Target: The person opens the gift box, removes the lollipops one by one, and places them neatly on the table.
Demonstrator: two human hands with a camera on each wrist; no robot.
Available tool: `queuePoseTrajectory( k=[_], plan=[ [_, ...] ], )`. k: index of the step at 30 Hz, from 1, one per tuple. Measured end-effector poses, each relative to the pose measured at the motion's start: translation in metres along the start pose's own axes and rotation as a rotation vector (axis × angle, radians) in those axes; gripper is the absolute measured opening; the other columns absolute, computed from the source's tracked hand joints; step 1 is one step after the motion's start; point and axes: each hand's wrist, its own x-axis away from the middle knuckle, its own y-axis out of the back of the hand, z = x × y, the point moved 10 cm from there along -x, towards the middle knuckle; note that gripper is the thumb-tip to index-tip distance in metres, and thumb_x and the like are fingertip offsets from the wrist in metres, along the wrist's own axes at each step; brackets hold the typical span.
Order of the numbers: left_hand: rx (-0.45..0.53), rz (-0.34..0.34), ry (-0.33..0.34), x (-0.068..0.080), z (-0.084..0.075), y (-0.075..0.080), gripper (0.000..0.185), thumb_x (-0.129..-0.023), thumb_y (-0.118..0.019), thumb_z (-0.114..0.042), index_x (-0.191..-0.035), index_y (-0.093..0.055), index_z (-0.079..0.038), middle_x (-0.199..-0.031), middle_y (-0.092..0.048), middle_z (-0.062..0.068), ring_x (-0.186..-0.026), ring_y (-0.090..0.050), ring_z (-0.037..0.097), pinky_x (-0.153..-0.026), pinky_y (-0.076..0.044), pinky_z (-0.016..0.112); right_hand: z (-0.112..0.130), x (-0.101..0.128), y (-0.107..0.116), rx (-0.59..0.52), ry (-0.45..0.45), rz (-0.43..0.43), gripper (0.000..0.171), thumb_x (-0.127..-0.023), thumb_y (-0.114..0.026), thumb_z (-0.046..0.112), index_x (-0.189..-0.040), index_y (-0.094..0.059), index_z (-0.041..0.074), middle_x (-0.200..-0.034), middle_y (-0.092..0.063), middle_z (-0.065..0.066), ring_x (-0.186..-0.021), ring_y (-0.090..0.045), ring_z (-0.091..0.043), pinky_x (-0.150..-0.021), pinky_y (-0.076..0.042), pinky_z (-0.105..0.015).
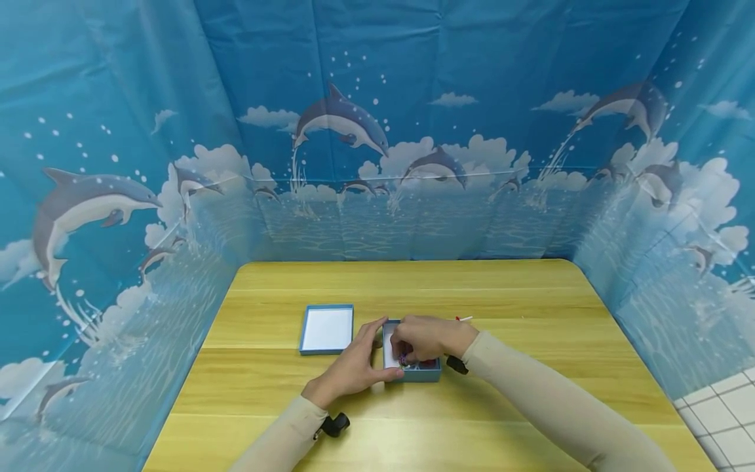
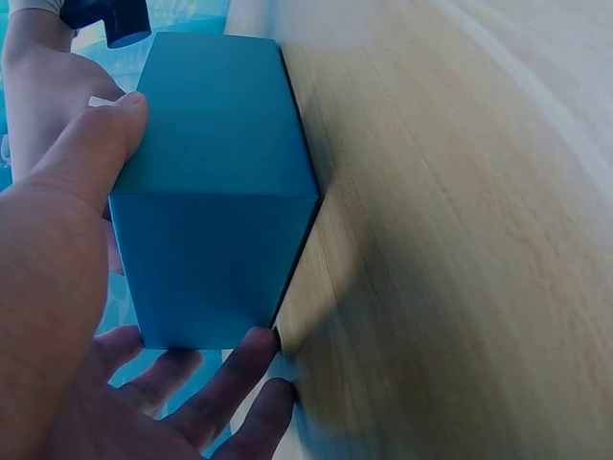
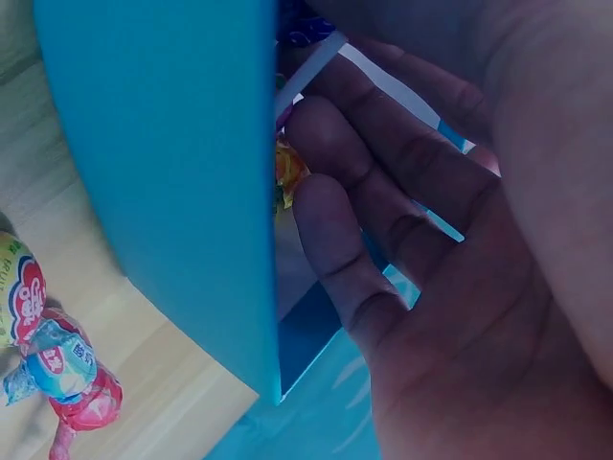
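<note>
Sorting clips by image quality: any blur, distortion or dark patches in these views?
Head view: sharp, wide-angle bend in the backdrop. Left wrist view: wooden table smeared near the lens, blue box crisp. Right wrist view: right hand shadowed, box wall close and soft.

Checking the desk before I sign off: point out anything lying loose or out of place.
A few wrapped lollipops lie loose on the wooden table, outside the small blue cardboard box that both hands work at. The box's blue lid lies upturned left of it. Nothing looks spilled or damaged.
</note>
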Motion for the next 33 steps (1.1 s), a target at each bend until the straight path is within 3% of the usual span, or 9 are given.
queuePoseTrajectory(
  k=[9, 19, 33],
  plan=[
    [0.028, -0.003, -0.002, 0.000, 0.000, -0.001, 0.115, -0.104, -0.086, -0.061, -0.188, -0.021, -0.017, -0.188, -0.034, 0.015, -0.159, -0.060, 0.036, -0.131, -0.052, 0.061, -0.001, 0.005, 0.003, -0.046, 0.021, -0.038, 0.010, -0.106, -0.087, 0.007, -0.111, -0.086, 0.015, -0.101, -0.082, 0.007, -0.085, -0.070, 0.000, -0.082, -0.062, -0.019],
    [0.023, -0.008, 0.004, 0.001, 0.001, -0.001, 0.115, -0.104, -0.086, -0.061, -0.188, -0.021, -0.018, -0.189, -0.033, 0.015, -0.159, -0.060, 0.035, -0.132, -0.052, 0.061, 0.002, 0.011, 0.013, -0.071, 0.034, -0.096, 0.012, -0.106, -0.086, 0.005, -0.113, -0.085, 0.016, -0.105, -0.080, 0.006, -0.088, -0.067, -0.001, -0.084, -0.062, -0.022],
    [0.006, -0.024, 0.005, 0.001, 0.000, 0.000, 0.116, -0.103, -0.087, -0.061, -0.188, -0.022, -0.017, -0.188, -0.035, 0.016, -0.161, -0.058, 0.038, -0.132, -0.051, 0.063, 0.005, 0.021, 0.025, -0.081, 0.058, -0.189, 0.013, -0.108, -0.083, 0.006, -0.115, -0.084, 0.017, -0.109, -0.079, 0.003, -0.097, -0.074, -0.024, -0.085, -0.059, -0.025]
  ],
)
